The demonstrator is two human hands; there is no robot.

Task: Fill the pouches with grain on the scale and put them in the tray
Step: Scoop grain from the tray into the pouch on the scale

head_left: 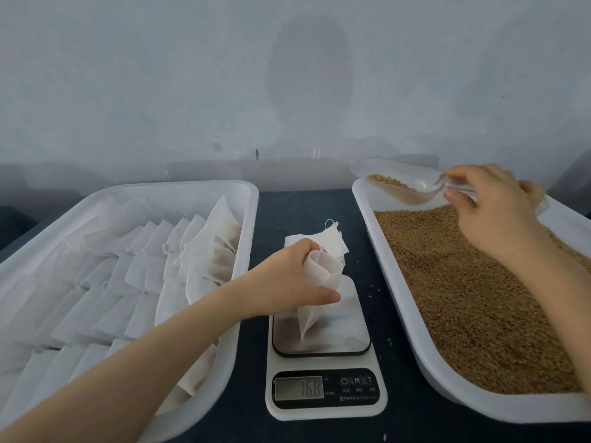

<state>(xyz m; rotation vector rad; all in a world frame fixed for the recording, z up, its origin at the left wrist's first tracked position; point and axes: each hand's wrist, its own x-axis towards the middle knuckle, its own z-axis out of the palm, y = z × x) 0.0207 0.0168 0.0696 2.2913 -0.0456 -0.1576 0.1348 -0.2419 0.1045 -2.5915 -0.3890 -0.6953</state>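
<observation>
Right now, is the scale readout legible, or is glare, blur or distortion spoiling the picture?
Head view: the scale display reads 16.8, dim but legible; soft glare sits on the scale platform; the right hand and clear scoop are slightly motion-blurred; the wide lens bows the grain tray along its rim.

Scale (339, 334) at centre; pouch tray (160, 187) at 9 o'clock, grain tray (407, 308) at 3, spare pouches (332, 247) at 12; one pouch (319, 282) on scale.
</observation>
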